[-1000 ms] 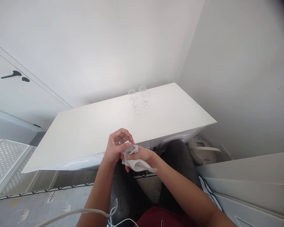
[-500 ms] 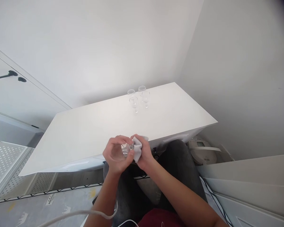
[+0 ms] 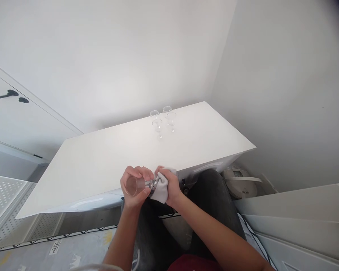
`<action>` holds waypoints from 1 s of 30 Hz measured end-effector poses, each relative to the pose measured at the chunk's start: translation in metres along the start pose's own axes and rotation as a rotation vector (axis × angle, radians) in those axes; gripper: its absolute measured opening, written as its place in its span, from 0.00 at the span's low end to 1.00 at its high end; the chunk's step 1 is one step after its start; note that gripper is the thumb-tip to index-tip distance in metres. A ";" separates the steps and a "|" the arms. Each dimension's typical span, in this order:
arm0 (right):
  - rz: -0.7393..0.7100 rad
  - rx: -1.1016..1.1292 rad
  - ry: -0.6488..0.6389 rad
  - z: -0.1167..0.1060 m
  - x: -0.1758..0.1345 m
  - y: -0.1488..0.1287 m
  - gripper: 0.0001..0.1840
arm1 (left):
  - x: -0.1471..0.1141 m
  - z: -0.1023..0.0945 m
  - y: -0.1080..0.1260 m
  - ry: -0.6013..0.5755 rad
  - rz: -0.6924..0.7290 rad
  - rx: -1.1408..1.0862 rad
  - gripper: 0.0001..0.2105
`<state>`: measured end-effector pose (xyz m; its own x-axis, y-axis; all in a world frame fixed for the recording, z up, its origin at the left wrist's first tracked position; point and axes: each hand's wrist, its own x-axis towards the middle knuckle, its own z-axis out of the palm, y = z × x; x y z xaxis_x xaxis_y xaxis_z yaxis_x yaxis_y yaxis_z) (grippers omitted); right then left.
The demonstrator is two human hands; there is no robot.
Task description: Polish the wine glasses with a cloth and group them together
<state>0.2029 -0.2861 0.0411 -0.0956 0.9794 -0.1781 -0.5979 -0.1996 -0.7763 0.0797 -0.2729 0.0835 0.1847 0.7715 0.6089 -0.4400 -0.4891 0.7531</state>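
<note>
Head view: holds a clear stemmed glass (image 3: 135, 186) a little off centre, toward 7 o'clock, at the near edge of a white table (image 3: 107, 158). Curls the left hand (image 3: 135, 199) around its bowl, with the fingers over the 12 o'clock side and the thumb along the 5 o'clock side. Tilts it nearly flat, with the mouth toward 9 o'clock and the stem toward 3. Clutches a white cloth (image 3: 160, 190) in the closed right hand (image 3: 173, 188), touching the foot end of the glass. Cannot tell the full outline of the foot, partly hidden there. Shows four more stemmed glasses (image 3: 171, 118) upright on the table, at 1 o'clock from the held one, grouped two by two near the back edge. Shows also a black door handle (image 3: 11, 93) between 9 and 10 o'clock and a beige appliance (image 3: 240, 188) at 4 o'clock.
</note>
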 end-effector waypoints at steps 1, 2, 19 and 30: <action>0.243 0.046 -0.155 -0.003 0.003 0.002 0.15 | 0.002 -0.006 0.002 -0.117 -0.042 -0.003 0.15; 0.456 0.079 -0.289 -0.007 0.006 0.004 0.13 | 0.004 -0.011 0.005 -0.202 -0.080 0.013 0.14; -0.517 -1.618 -0.213 -0.060 -0.001 -0.031 0.36 | 0.030 0.029 -0.027 0.201 0.023 0.951 0.10; -0.197 -1.924 -0.156 -0.062 0.012 -0.053 0.20 | 0.058 0.058 -0.092 0.208 -0.119 0.853 0.10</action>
<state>0.2826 -0.2657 0.0429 -0.2701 0.9612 -0.0565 0.9184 0.2396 -0.3149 0.1818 -0.2071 0.0643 -0.0131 0.8541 0.5200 0.3926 -0.4739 0.7882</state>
